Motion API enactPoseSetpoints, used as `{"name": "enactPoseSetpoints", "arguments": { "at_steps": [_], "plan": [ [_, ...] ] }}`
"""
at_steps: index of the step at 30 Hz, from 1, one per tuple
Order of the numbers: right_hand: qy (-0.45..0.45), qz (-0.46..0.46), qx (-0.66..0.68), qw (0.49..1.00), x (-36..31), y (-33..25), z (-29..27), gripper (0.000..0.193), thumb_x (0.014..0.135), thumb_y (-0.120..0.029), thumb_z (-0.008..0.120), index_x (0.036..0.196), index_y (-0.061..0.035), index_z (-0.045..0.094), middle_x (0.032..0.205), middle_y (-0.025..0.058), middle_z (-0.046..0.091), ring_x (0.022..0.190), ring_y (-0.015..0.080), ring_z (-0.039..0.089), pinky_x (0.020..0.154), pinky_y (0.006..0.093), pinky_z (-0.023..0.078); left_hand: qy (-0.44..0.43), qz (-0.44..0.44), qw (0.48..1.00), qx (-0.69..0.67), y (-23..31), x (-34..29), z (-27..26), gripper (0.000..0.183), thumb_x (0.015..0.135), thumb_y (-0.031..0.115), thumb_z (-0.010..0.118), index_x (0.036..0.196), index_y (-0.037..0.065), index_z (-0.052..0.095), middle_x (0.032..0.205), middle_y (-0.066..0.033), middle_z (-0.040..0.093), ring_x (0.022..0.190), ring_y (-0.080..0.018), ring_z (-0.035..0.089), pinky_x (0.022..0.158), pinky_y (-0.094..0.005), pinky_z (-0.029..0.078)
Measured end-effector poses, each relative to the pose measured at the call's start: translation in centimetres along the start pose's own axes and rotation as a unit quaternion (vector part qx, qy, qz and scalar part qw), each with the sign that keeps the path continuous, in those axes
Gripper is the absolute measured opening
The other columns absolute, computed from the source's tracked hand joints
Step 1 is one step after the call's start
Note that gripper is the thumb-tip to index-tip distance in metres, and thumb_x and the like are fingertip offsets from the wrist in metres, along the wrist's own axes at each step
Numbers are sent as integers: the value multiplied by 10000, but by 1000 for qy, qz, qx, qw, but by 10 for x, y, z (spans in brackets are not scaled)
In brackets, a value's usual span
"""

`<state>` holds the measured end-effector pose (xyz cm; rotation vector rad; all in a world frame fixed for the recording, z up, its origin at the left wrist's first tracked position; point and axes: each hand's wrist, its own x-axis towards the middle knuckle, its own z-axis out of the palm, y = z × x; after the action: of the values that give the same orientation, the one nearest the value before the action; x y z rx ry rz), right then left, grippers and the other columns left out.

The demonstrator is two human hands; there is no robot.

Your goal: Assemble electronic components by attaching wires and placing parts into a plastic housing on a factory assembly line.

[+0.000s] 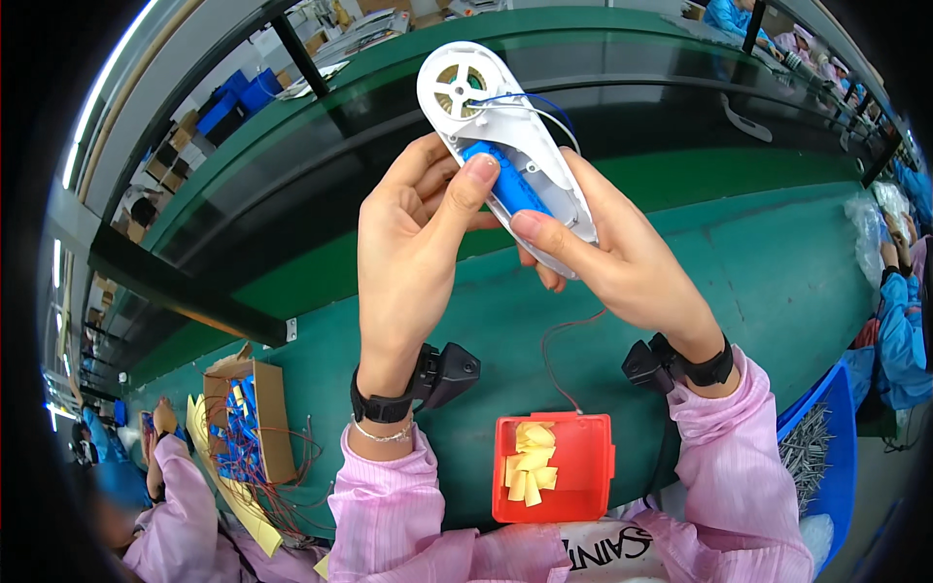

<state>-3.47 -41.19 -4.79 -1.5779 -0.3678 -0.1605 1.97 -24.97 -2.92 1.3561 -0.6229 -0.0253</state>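
Above the green bench I hold up an elongated white plastic housing (517, 124), tilted, its inside toward me. Its rounded upper end has a spoked round opening with a copper-coloured part (459, 90) behind it. A blue cylindrical battery (515, 183) lies in the hollow lower part. My left hand (408, 238) is closed at the housing's left edge, with the thumb on the battery's upper end. My right hand (637, 257) wraps round the lower right side, its thumb by the battery's lower end. A blue and a white wire (559, 119) loop over the housing.
Below my hands sits a red tray (580, 476) with yellow pieces (532, 457). At left, a cardboard box (272, 418) holds blue batteries with red wires. A blue bin (841, 466) of metal screws or pins stands at right. A dark conveyor runs beyond; other people work at both sides.
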Motion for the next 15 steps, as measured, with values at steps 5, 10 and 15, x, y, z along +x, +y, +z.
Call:
{"name": "enactPoseSetpoints", "arguments": {
  "at_steps": [5, 10, 15],
  "plan": [
    [52, -19, -68, 996, -3, -3, 11, 308, 961, -209, 603, 1185, -23, 499, 719, 35, 583, 563, 86, 507, 488, 264, 406, 12, 25, 1000, -5, -4, -1, 2, 407, 948, 211, 625, 1197, -102, 549, 1049, -150, 669, 898, -145, 653, 701, -276, 570],
    [70, -32, -76, 994, -1, 0, 12, 297, 955, -207, 614, 1156, -13, 513, 732, 63, 608, 569, 98, 522, 491, 271, 404, 11, 10, 1000, -13, -5, 2, 0, 425, 945, 253, 630, 1189, -88, 559, 1037, -138, 670, 905, -140, 647, 720, -275, 561],
    [69, 22, -55, 996, 3, 3, 4, 342, 941, -232, 640, 1163, -6, 509, 752, 77, 617, 595, 135, 546, 524, 299, 429, -6, -12, 1000, -6, -8, 5, 4, 459, 904, 205, 690, 1218, -92, 536, 1064, -142, 661, 927, -147, 640, 791, -301, 542]
  ]
}}
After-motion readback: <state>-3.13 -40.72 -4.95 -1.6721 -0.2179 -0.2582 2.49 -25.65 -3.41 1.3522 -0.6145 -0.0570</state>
